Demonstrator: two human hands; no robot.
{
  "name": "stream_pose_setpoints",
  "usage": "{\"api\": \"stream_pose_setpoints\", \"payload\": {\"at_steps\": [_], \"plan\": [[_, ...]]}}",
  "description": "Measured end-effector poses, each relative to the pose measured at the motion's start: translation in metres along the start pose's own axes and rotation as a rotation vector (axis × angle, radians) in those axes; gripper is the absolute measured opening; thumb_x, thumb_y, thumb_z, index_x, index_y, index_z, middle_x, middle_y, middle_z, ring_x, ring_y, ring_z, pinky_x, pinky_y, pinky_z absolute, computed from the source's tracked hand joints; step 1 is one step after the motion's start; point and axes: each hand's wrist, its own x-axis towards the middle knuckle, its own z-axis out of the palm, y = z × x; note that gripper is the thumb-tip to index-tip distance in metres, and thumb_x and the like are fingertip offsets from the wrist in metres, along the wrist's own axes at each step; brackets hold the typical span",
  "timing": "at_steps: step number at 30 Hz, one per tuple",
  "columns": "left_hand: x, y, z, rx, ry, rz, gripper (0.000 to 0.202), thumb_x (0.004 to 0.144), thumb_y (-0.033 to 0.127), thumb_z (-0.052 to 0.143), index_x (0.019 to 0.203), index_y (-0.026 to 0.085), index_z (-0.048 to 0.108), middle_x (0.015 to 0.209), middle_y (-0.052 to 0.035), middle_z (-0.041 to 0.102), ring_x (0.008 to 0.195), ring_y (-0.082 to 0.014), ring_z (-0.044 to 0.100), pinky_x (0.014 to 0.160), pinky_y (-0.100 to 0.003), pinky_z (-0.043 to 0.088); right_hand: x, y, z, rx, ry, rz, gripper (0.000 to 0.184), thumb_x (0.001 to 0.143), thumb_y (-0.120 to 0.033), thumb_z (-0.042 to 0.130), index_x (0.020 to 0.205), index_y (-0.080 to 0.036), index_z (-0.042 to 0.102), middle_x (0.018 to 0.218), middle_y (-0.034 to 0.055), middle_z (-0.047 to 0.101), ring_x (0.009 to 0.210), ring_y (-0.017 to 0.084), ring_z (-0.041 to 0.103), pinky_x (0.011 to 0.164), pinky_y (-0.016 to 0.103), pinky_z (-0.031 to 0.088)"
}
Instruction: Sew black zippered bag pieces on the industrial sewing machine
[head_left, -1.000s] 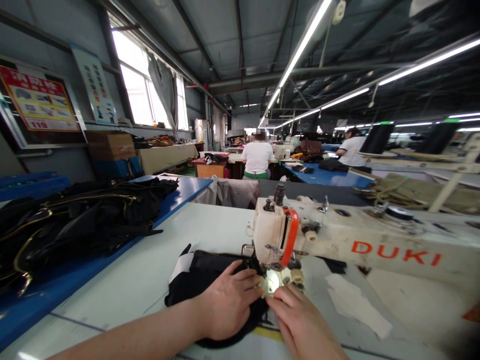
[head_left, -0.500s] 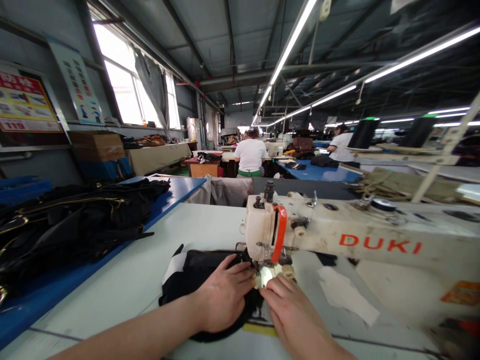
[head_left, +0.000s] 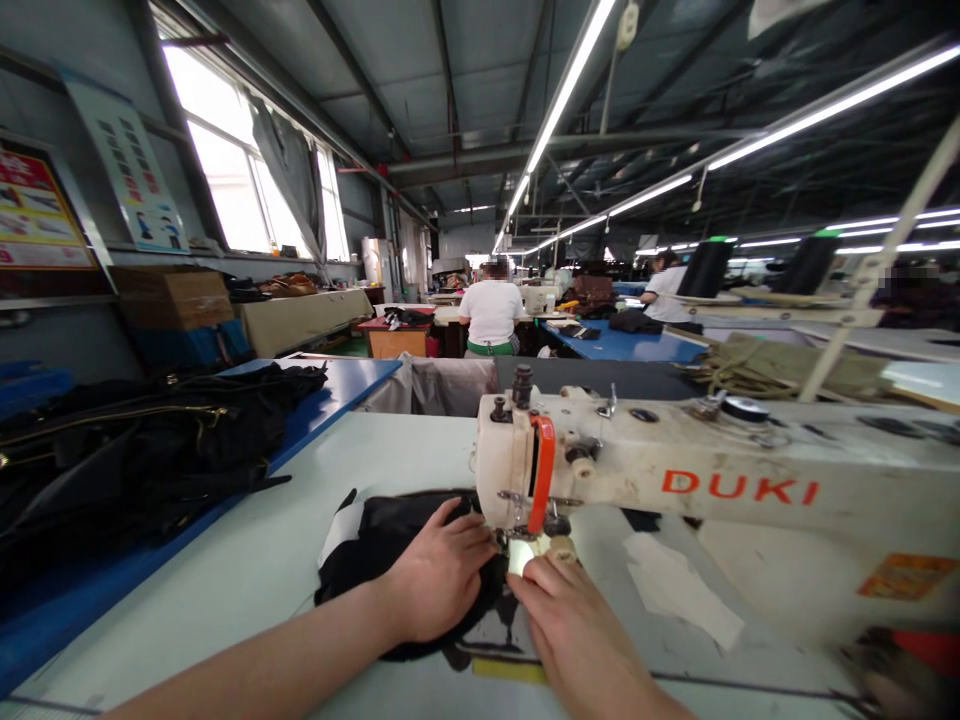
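Observation:
A black fabric piece (head_left: 375,545) with a white patch lies on the white sewing table (head_left: 270,540), under the head of a cream DUKI sewing machine (head_left: 675,480). My left hand (head_left: 439,575) lies flat on the black fabric, fingers spread and pointing at the needle area. My right hand (head_left: 574,625) rests just right of it, fingers stretched toward the presser foot, pressing the fabric edge. The needle itself is hidden behind the machine head and my fingertips.
A heap of black bags with gold trim (head_left: 142,440) lies on a blue table at left. White paper scraps (head_left: 679,590) sit right of the needle. Two people in white shirts (head_left: 491,315) work at far benches. Thread cones (head_left: 705,265) stand behind the machine.
The view has drifted right and slightly up, so machine and hands sit further left in frame. Both hands stay on the black fabric at the needle.

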Motion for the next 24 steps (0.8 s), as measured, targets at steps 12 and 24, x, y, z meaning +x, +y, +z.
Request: {"api": "stream_pose_setpoints", "payload": {"at_steps": [12, 24], "plan": [[0.002, -0.001, 0.005, 0.028, 0.008, -0.026, 0.03, 0.084, 0.015, 0.046, 0.11, 0.023, 0.06, 0.117, -0.0019, 0.063, 0.118, -0.019, 0.049, 0.112, -0.042, 0.018, -0.003, 0.0, -0.002, 0.073, 0.086, -0.034, 0.032, 0.08, -0.001, 0.043, 0.091, -0.021, 0.065, 0.084, 0.0045, 0.055, 0.085, 0.023, 0.049, 0.078, 0.038, 0.041], [-0.076, 0.034, -0.035, -0.019, -0.034, -0.046, 0.047, 0.086, 0.013, 0.041, 0.132, 0.025, 0.044, 0.139, -0.0012, 0.048, 0.131, -0.0178, 0.038, 0.115, -0.043, 0.018, -0.003, -0.012, 0.001, 0.068, -0.031, -0.31, 0.03, 0.085, -0.007, 0.042, 0.104, -0.021, 0.06, 0.091, 0.0058, 0.057, 0.088, 0.021, 0.054, 0.078, 0.035, 0.046]]}}
